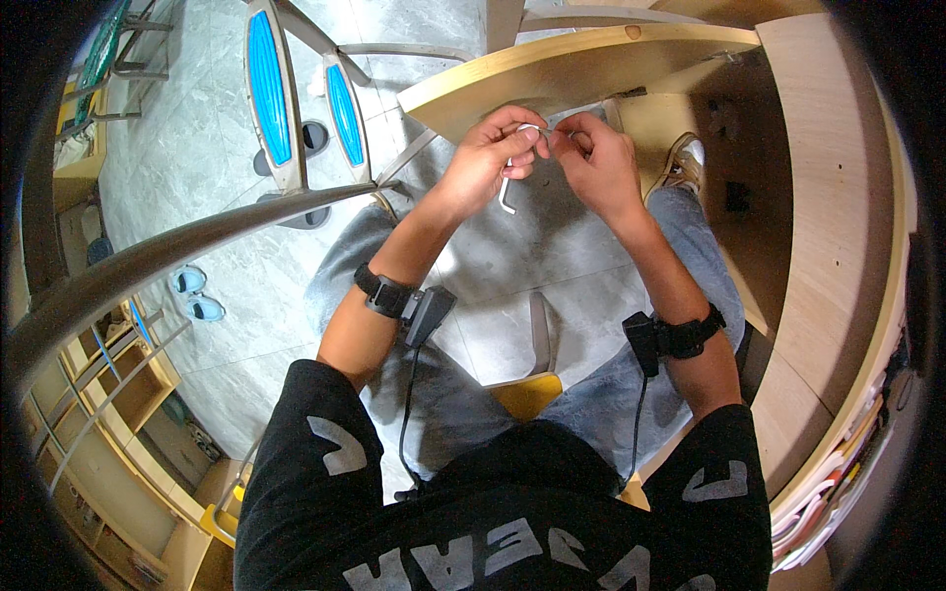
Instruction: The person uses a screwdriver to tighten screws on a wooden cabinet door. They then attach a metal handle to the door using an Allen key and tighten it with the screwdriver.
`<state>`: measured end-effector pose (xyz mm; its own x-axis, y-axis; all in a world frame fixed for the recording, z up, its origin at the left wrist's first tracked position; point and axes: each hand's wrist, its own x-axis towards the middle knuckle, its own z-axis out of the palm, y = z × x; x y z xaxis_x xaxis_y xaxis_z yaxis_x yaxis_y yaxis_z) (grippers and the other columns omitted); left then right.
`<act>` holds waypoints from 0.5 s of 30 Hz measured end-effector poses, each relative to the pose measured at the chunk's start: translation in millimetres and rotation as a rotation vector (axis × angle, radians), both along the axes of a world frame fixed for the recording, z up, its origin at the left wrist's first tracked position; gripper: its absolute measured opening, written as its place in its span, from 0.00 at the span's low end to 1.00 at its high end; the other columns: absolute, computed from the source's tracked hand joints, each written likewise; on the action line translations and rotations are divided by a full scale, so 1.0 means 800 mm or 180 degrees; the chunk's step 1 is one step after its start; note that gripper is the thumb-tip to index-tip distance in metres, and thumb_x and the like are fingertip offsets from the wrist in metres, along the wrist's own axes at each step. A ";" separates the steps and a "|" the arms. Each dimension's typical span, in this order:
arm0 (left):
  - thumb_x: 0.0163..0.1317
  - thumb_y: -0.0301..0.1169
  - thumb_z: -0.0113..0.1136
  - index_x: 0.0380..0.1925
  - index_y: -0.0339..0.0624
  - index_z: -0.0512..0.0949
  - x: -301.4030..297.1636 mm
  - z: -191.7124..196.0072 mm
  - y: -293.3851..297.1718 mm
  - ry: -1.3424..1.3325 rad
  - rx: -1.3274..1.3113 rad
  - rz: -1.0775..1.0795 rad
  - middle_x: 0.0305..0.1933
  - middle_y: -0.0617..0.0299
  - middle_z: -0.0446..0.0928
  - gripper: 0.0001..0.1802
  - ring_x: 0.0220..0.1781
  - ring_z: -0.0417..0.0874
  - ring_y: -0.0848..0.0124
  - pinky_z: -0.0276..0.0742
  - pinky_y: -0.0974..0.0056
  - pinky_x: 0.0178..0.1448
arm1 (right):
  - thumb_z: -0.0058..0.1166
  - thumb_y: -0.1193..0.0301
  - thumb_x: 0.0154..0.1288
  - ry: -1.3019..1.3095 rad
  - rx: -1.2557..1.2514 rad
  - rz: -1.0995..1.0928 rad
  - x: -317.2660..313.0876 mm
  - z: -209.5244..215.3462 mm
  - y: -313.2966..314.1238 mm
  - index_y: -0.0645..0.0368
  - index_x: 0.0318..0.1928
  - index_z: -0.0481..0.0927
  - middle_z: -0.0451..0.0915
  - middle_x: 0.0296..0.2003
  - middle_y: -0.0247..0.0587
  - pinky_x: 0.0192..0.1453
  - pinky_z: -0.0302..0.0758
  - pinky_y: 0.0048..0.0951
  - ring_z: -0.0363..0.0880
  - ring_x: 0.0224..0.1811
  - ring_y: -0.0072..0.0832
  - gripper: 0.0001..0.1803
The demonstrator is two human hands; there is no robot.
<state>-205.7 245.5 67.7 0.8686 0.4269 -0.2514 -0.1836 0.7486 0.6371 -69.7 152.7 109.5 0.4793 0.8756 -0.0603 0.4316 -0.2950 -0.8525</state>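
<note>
My left hand is closed around a thin white bent piece, like a cord or hook, whose lower end hangs below my fingers and curls at the tip. Close beside it, my right hand is closed in a pinch. A short, thin, light strand spans the small gap between both sets of fingertips; whether it belongs to the white piece I cannot tell. Both hands are raised over the floor, just in front of a pale wooden door panel. Black straps with small boxes and cables circle both forearms.
Beyond my right knee stands an open wooden cabinet, with papers stacked at lower right. A metal frame with blue treads and a dark curved rail are on the left. Blue slippers lie on the grey tiled floor.
</note>
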 end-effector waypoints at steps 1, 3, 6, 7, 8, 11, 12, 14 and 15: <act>0.65 0.25 0.48 0.42 0.37 0.71 0.000 0.000 0.000 -0.0011 0.0019 -0.0014 0.31 0.58 0.74 0.07 0.22 0.60 0.82 0.55 0.77 0.24 | 0.53 0.68 0.57 0.0017 0.0103 0.0012 0.000 -0.002 0.000 0.63 0.29 0.78 0.77 0.20 0.52 0.26 0.71 0.34 0.79 0.20 0.39 0.10; 0.66 0.26 0.48 0.42 0.37 0.71 0.000 0.000 0.000 -0.0018 0.0047 -0.0033 0.31 0.58 0.73 0.07 0.22 0.61 0.82 0.55 0.77 0.24 | 0.52 0.68 0.59 0.0128 0.0163 -0.0023 0.000 -0.007 -0.001 0.64 0.28 0.78 0.76 0.19 0.53 0.25 0.70 0.35 0.78 0.20 0.40 0.11; 0.66 0.26 0.48 0.42 0.37 0.71 0.000 -0.001 0.000 -0.0024 0.0069 -0.0048 0.31 0.58 0.73 0.08 0.22 0.61 0.81 0.55 0.77 0.24 | 0.51 0.67 0.60 -0.0035 0.0033 0.0120 0.005 -0.015 -0.003 0.66 0.27 0.77 0.74 0.19 0.55 0.24 0.68 0.36 0.77 0.19 0.41 0.13; 0.66 0.26 0.48 0.43 0.37 0.71 0.000 -0.001 0.000 -0.0037 0.0072 -0.0054 0.31 0.58 0.73 0.08 0.22 0.61 0.81 0.55 0.77 0.24 | 0.50 0.68 0.61 0.0046 0.0006 0.0121 0.006 -0.017 -0.003 0.66 0.28 0.77 0.72 0.17 0.47 0.23 0.66 0.31 0.72 0.18 0.32 0.12; 0.66 0.26 0.48 0.43 0.37 0.71 0.000 0.000 -0.001 -0.0060 0.0072 -0.0062 0.31 0.58 0.73 0.08 0.22 0.61 0.81 0.55 0.77 0.24 | 0.50 0.70 0.62 0.0127 -0.0022 0.0123 0.006 -0.019 -0.003 0.66 0.29 0.77 0.70 0.15 0.39 0.22 0.63 0.26 0.67 0.17 0.23 0.11; 0.66 0.26 0.48 0.43 0.37 0.71 0.000 0.000 0.000 -0.0046 0.0039 -0.0057 0.31 0.58 0.74 0.08 0.22 0.60 0.81 0.55 0.77 0.24 | 0.49 0.72 0.62 0.0357 0.0058 0.0036 0.003 -0.019 -0.001 0.65 0.32 0.76 0.69 0.13 0.31 0.20 0.60 0.21 0.63 0.17 0.13 0.08; 0.65 0.26 0.49 0.43 0.37 0.71 0.000 0.000 0.000 -0.0006 0.0044 -0.0048 0.31 0.58 0.74 0.08 0.22 0.60 0.81 0.55 0.77 0.24 | 0.50 0.72 0.62 0.0431 0.0112 -0.0009 0.003 -0.018 -0.001 0.65 0.32 0.76 0.69 0.13 0.31 0.20 0.60 0.21 0.63 0.17 0.12 0.08; 0.65 0.26 0.49 0.43 0.37 0.71 0.000 0.000 0.000 0.0034 0.0044 -0.0026 0.31 0.58 0.74 0.08 0.22 0.60 0.81 0.55 0.77 0.24 | 0.52 0.69 0.59 0.0372 -0.0115 -0.0035 0.004 -0.014 -0.002 0.65 0.31 0.77 0.75 0.17 0.45 0.24 0.67 0.29 0.73 0.19 0.30 0.10; 0.65 0.26 0.49 0.43 0.37 0.71 0.000 -0.001 0.000 0.0010 0.0037 -0.0036 0.31 0.58 0.74 0.08 0.22 0.60 0.81 0.55 0.77 0.24 | 0.53 0.67 0.58 0.0344 -0.0116 -0.0006 0.004 -0.012 -0.003 0.65 0.31 0.77 0.78 0.20 0.53 0.25 0.71 0.33 0.79 0.20 0.38 0.11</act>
<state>-206.1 245.9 67.3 0.8726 0.4201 -0.2491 -0.1733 0.7432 0.6462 -66.4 150.4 100.3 0.4699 0.8710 -0.1434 0.3372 -0.3272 -0.8827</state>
